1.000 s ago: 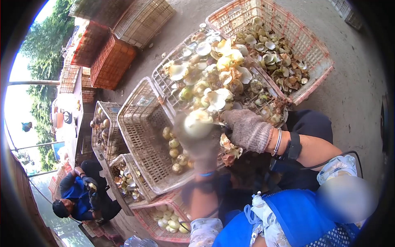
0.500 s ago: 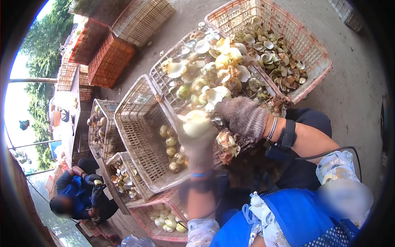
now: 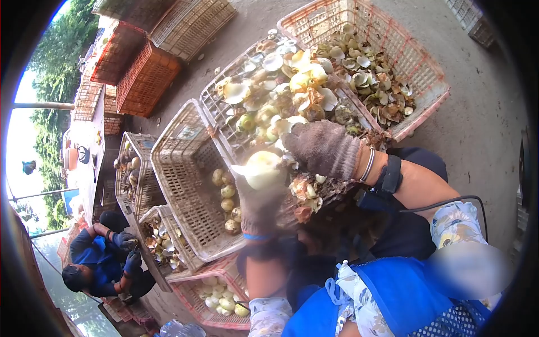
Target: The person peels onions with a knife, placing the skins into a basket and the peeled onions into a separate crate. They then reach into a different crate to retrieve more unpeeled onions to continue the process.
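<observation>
My left hand (image 3: 261, 205), gloved and blurred, is closed around a pale peeled onion (image 3: 263, 170) held above the near edge of a crate. Just right of it, my right hand (image 3: 324, 150) in a brown knitted glove has its fingers curled inward; what they hold, if anything, is hidden. Beyond both hands, a wire-sided crate (image 3: 209, 104) bears onions and loose white and yellow skins (image 3: 233, 91). A clump of dry brown skins (image 3: 303, 196) lies below my right hand.
Onion peelings (image 3: 373, 76) partly fill a pink-white crate (image 3: 424, 64) at upper right. Several onions (image 3: 227, 191) lie in a crate (image 3: 177, 163) at left, and pale onions (image 3: 222, 300) in another below. A co-worker (image 3: 101, 258) sits at lower left. Stacked crates (image 3: 149, 78) stand at upper left.
The onion in my left hand shows more sharply, with that hand slightly lower and left in view. My right hand has shifted slightly up and left. The whole scene has drifted slightly left.
</observation>
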The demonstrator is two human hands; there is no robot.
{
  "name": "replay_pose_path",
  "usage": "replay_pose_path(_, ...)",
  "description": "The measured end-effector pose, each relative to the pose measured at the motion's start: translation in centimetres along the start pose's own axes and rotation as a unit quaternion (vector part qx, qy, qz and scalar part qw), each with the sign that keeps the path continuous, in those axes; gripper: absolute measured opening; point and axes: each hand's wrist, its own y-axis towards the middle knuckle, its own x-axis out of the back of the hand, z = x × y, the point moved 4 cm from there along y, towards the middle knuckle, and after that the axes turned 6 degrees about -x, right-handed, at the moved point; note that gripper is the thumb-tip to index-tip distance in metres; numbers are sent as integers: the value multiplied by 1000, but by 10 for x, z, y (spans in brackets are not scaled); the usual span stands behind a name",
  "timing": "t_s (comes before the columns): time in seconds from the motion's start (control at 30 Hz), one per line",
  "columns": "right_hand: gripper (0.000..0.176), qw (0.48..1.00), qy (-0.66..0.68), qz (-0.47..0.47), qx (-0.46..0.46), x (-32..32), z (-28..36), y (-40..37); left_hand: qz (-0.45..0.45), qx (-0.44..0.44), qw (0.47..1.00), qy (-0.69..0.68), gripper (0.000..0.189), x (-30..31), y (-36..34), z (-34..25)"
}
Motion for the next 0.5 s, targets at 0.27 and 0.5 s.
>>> replay_pose_path(0.27, 32, 994, 13, -31, -105, 13, -39, 1, -39, 0, 999, -33, 65, 3, -6, -11)
replay_pose_path(0.5, 34, 805, 533, 29, -259, -11, 29, -6, -59, -120, 989, 58, 59, 4, -8, -27)
